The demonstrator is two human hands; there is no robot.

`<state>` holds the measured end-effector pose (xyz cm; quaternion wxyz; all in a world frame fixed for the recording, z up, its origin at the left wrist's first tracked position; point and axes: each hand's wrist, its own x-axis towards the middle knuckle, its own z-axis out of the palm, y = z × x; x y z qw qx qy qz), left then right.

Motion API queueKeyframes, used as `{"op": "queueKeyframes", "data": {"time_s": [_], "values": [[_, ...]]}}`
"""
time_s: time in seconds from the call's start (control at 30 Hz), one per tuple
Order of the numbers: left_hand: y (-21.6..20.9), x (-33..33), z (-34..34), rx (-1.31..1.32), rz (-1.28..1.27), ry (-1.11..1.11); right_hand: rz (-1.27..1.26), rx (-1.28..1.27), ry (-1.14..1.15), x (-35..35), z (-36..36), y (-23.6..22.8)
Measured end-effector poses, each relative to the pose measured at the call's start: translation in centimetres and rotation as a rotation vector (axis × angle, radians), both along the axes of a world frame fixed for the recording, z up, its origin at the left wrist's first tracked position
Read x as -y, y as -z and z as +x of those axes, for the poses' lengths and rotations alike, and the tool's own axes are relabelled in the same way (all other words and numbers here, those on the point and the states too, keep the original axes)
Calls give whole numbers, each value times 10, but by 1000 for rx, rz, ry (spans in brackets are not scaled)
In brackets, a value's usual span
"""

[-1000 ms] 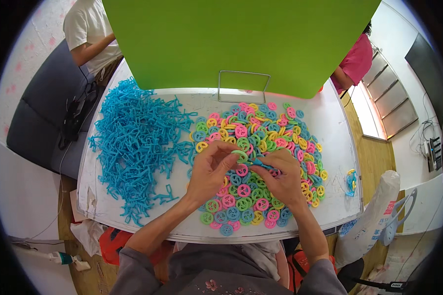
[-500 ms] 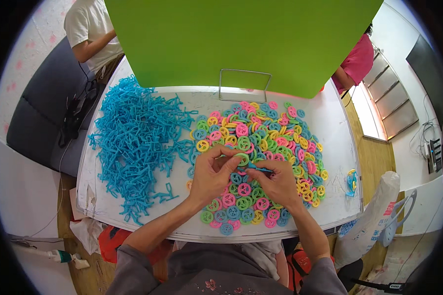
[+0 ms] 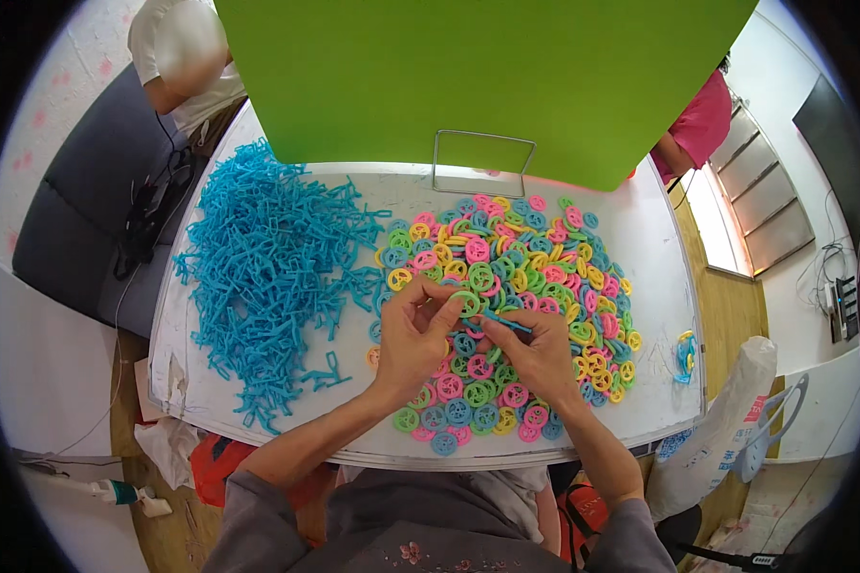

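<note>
My left hand (image 3: pixel 413 336) pinches a light green spoked plastic wheel (image 3: pixel 464 306) between thumb and fingertips. Opposite it, my right hand (image 3: pixel 539 355) grips a slim blue plastic piece (image 3: pixel 507 323), its end meeting the wheel. Whether the two are joined cannot be made out, since fingertips cover the contact. Both hands hover over a broad pile of small wheels (image 3: pixel 597 306) in pink, green, yellow and blue. To the left lies a big tangled heap of blue plastic frame pieces (image 3: pixel 263 258), with a few loose ones at its near right edge.
A tall green panel (image 3: pixel 487 76) rises at the table's far side, with a metal wire stand (image 3: pixel 484 164) before it. A small blue-and-yellow item (image 3: pixel 685 357) lies near the right edge of the white table (image 3: pixel 654 392). Other people sit beyond both ends of the panel.
The whole view has shifted slightly. Both hands keep their grips, and the green wheel and blue piece remain together with only a small change of angle.
</note>
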<state>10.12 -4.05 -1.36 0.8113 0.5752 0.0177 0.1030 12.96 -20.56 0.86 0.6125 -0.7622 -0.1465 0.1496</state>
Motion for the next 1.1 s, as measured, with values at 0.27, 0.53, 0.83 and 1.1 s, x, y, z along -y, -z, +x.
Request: {"op": "queueKeyframes", "data": {"time_s": [0.27,0.53,0.83,1.1], "values": [[-1,-2,-2,-39,-81,24,12,8,7,-4,-4,4],[-1,-3,-4,-90,-88,39,41,-76,4,-4,-3,-5],[0,-3,-4,-132,-230,75,-10,-74,65,-10,-11,0],[4,-1,-7,-105,-280,57,56,-58,49,-9,-11,0]]}}
